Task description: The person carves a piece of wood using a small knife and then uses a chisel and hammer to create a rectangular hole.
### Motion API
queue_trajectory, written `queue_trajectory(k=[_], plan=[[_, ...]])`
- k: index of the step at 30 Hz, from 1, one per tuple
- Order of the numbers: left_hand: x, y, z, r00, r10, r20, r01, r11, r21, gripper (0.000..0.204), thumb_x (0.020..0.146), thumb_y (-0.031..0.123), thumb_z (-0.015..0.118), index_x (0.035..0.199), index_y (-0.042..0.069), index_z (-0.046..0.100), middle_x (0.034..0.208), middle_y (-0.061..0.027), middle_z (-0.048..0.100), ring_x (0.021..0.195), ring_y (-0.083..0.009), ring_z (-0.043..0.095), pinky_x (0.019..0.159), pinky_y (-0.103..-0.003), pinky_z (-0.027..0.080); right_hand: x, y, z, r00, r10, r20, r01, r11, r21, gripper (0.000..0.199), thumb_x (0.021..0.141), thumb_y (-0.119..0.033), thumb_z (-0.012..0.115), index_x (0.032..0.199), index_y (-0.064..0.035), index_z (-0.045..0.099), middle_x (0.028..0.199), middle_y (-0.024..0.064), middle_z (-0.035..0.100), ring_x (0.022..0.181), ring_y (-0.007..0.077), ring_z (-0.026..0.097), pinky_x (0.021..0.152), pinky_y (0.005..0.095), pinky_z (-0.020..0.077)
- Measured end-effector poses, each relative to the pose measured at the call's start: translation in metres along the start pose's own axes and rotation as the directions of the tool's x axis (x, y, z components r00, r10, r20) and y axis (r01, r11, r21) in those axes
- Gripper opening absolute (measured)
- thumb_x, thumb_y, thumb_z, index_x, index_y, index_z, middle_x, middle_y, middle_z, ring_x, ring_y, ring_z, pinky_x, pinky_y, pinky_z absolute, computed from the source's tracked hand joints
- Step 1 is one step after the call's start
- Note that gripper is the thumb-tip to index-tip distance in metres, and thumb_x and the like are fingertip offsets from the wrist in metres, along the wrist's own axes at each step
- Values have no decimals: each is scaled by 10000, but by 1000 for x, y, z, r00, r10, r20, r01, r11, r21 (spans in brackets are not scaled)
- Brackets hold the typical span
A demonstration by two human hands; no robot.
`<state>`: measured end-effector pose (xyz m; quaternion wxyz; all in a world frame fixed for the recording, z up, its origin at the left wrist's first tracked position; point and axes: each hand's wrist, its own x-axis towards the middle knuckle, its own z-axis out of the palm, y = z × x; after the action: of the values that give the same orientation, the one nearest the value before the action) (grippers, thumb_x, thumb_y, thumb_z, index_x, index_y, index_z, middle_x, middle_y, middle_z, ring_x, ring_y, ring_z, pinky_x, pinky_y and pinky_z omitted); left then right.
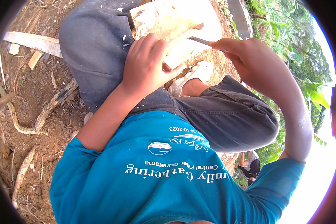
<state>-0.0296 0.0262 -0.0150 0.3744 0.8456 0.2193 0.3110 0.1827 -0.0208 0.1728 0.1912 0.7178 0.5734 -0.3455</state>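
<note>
A pale, partly carved block of wood (158, 18) lies before my knees, its far side washed out by bright light. My left hand (147, 61) is closed over its near edge, with the fingers curled and the thumb stretched to the right. In my right hand (246, 58) is a narrow, dark-bladed carving tool (201, 40). Its blade points left over the pale wood; whether the tip touches the wood I cannot tell. The grip hides the tool's handle, so its exact kind does not show.
My bent legs in dark trousers (227, 112) flank the work, and a white shoe (198, 76) sits below it. Left, on brown soil, lie a long pale plank (33, 42), wood offcuts (35, 59) and a crooked root (50, 108). Another person (252, 164) is behind at right.
</note>
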Motion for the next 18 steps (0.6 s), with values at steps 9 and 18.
queue_trajectory(k=[9, 18], plan=[[-1, 2, -2, 1000, -7, 14, 8, 999, -36, 542, 664, 285, 957, 896, 80, 512, 832, -99, 533, 746, -306, 559, 656, -424, 481, 40, 15, 34, 968, -240, -77, 246, 967, 72, 295, 1019, -120, 578, 1290, -128, 693, 1049, 149, 757, 936, 388, 706, 821, 463, 557], [-2, 0, -2, 996, -48, 77, 48, 999, -1, 542, 645, 255, 944, 920, 71, 515, 891, -110, 513, 816, -316, 579, 708, -437, 501, 14, 21, -23, 993, 71, 95, -75, 997, 38, 301, 1016, -72, 574, 1285, -105, 704, 1008, 158, 749, 785, 288, 695, 735, 422, 509]])
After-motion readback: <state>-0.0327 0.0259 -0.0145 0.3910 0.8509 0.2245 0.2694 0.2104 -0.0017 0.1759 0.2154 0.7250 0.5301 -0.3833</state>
